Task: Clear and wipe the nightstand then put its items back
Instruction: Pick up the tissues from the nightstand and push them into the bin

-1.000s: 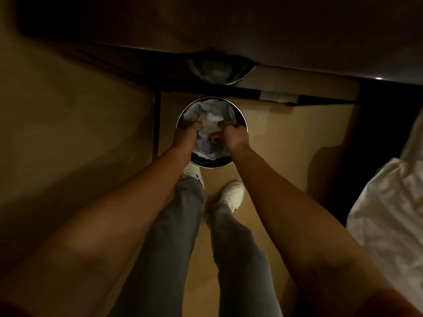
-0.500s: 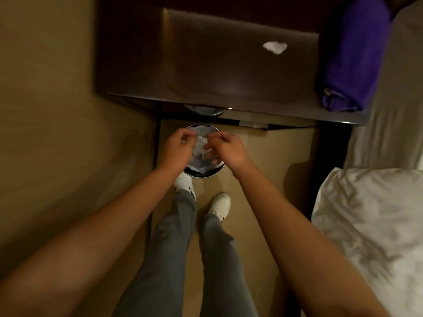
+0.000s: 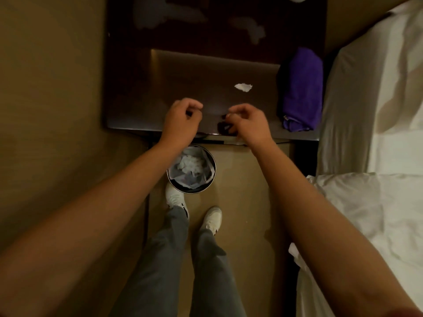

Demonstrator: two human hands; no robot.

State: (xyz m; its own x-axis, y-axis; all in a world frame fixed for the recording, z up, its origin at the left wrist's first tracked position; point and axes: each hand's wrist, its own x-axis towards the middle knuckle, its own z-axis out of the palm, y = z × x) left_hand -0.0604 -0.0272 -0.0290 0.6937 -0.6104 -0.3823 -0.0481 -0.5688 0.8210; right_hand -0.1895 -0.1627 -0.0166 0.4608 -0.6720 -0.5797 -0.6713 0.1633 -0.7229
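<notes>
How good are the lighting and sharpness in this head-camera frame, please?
Head view: dim, warm light; glossy nightstand top reflects a pale glare band and both hands; white bedding is brightest; forearms bulge from wide-angle distortion; left hand and right hand slightly soft.

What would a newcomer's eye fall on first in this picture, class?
Probably the two bare hands, left hand and right hand, loosely curled over the front edge of the dark nightstand. Next, the purple towel at its right side, a white paper scrap beside it, and the paper-filled bin on the floor below.
</notes>
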